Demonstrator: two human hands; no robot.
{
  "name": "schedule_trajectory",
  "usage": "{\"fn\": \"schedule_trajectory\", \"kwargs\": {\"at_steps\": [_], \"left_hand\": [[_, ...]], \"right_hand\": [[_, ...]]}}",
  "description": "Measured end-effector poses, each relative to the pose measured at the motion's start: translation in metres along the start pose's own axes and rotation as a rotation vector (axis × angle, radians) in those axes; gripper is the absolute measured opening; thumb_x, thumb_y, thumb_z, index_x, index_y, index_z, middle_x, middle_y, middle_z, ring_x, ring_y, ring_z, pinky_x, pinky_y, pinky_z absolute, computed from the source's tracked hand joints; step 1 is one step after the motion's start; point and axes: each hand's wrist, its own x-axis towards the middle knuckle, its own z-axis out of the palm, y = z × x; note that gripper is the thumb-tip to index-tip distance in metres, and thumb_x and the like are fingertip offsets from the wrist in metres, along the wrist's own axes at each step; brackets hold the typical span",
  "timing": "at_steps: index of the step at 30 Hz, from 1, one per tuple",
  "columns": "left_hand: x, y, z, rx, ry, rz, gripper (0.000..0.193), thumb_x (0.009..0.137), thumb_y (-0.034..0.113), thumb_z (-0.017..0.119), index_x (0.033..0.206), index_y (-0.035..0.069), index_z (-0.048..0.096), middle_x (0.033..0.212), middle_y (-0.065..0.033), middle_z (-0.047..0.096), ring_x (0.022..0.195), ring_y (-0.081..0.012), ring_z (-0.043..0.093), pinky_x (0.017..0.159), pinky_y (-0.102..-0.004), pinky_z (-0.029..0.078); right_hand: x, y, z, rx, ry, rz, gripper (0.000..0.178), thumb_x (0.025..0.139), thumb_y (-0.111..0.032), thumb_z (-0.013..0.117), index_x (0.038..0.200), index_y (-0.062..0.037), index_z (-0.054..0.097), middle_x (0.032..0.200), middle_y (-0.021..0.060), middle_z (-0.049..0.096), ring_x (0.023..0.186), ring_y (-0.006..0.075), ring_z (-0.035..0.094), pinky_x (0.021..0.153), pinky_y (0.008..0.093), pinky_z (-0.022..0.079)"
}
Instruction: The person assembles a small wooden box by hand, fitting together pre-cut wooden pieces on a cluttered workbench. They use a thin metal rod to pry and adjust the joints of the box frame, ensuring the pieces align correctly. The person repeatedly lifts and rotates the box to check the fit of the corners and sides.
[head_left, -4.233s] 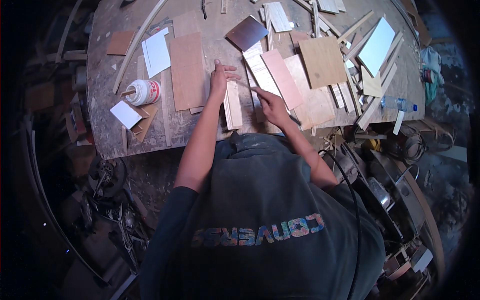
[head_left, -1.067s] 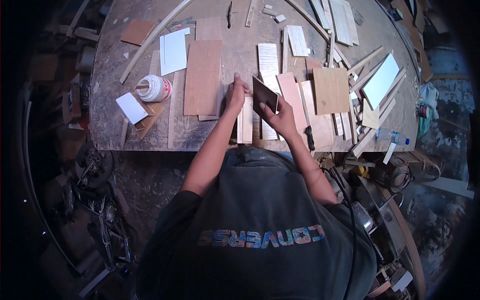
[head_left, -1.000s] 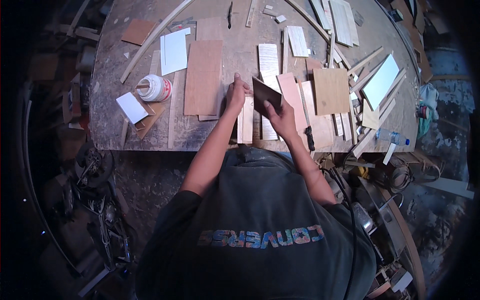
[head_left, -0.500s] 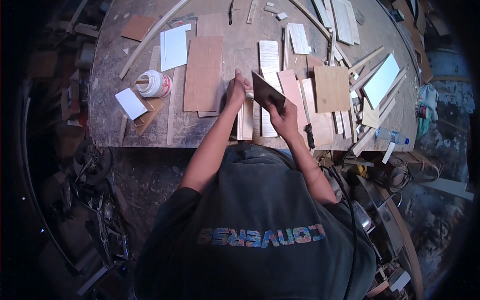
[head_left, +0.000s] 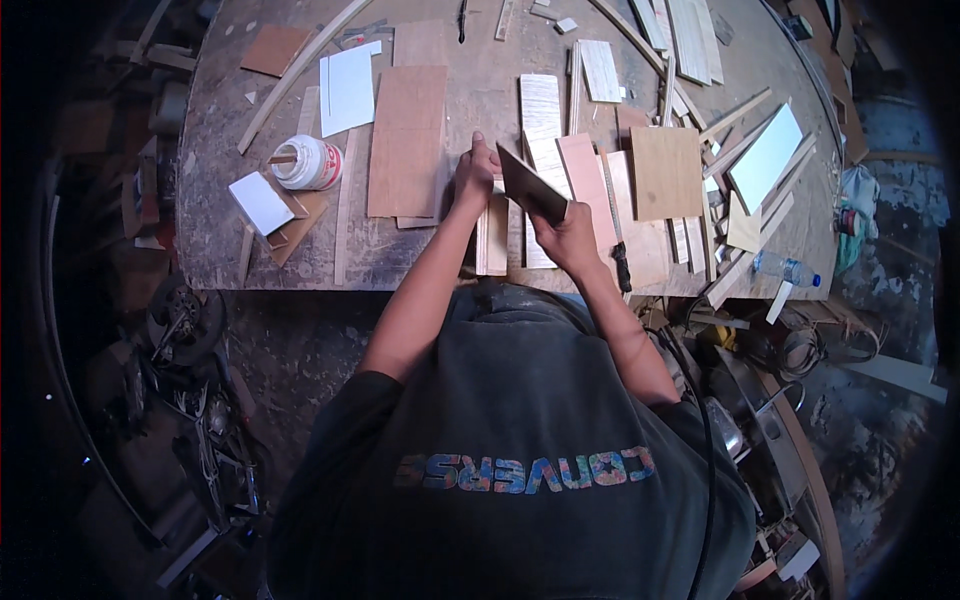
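My right hand (head_left: 567, 236) is closed on the lower corner of a thin dark-brown wooden board (head_left: 528, 184), which is held tilted above the bench. Close by on the left, my left hand (head_left: 476, 172) has its thumb pointing up and its fingers curled round the far end of a narrow pale wooden piece (head_left: 492, 240). That piece reaches toward the bench's near edge; the fingers hide its far end. A long whitish wood strip (head_left: 538, 120) lies just beyond the dark board, and a pinkish board (head_left: 585, 180) lies to the right of my right hand.
On the left of the workbench (head_left: 215, 180) stand a white glue tub (head_left: 312, 165) with a stick in it and a white-topped block (head_left: 260, 204). Brown panels (head_left: 408, 140) lie nearer the middle. A plastic bottle (head_left: 785, 269) and many wood offcuts crowd the right.
The dark board has shifted slightly left and tilted a little lower, with my right hand moving along. My left hand stays nearly where it was. The view has shifted slightly.
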Motion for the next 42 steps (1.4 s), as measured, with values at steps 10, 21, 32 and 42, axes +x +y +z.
{"fn": "schedule_trajectory", "kwargs": {"at_steps": [10,21,32,42], "left_hand": [[-0.014,0.014,-0.002,-0.098,-0.047,0.025,0.076,0.104,0.06,0.031,0.068,0.001,0.061,0.066,-0.0153,0.067,0.065,-0.0256,0.067,0.068,-0.038,0.051],[-0.006,0.005,0.001,-0.039,-0.002,0.009,0.08,0.103,0.062,0.03,0.069,0.0,0.066,0.066,-0.0129,0.067,0.072,-0.0267,0.066,0.075,-0.0391,0.051],[-0.006,0.006,-0.002,-0.082,-0.021,0.002,0.078,0.105,0.06,0.029,0.066,0.001,0.063,0.066,-0.0136,0.067,0.067,-0.0256,0.066,0.07,-0.0385,0.05],[-0.014,0.019,-0.002,-0.052,-0.031,-0.001,0.078,0.105,0.059,0.026,0.068,0.001,0.063,0.066,-0.0142,0.067,0.067,-0.0247,0.066,0.069,-0.0379,0.051]], "right_hand": [[-0.009,0.01,0.002,-0.036,0.061,0.015,0.018,0.08,-0.004,0.068,0.098,-0.0019,0.068,0.079,0.0229,0.067,0.075,0.0429,0.067,0.065,0.0455,0.053],[-0.006,-0.003,0.005,-0.065,0.032,-0.013,0.025,0.078,0.0,0.066,0.103,-0.0006,0.068,0.08,0.0222,0.067,0.074,0.042,0.067,0.065,0.0448,0.053],[-0.005,-0.009,0.006,-0.077,0.055,-0.026,0.022,0.078,0.001,0.066,0.1,-0.0011,0.068,0.079,0.0221,0.066,0.071,0.0417,0.066,0.063,0.0444,0.053],[-0.002,-0.005,0.01,-0.121,0.08,-0.04,0.017,0.077,-0.002,0.067,0.094,-0.0014,0.067,0.075,0.0214,0.064,0.068,0.0415,0.065,0.062,0.0462,0.052]]}}
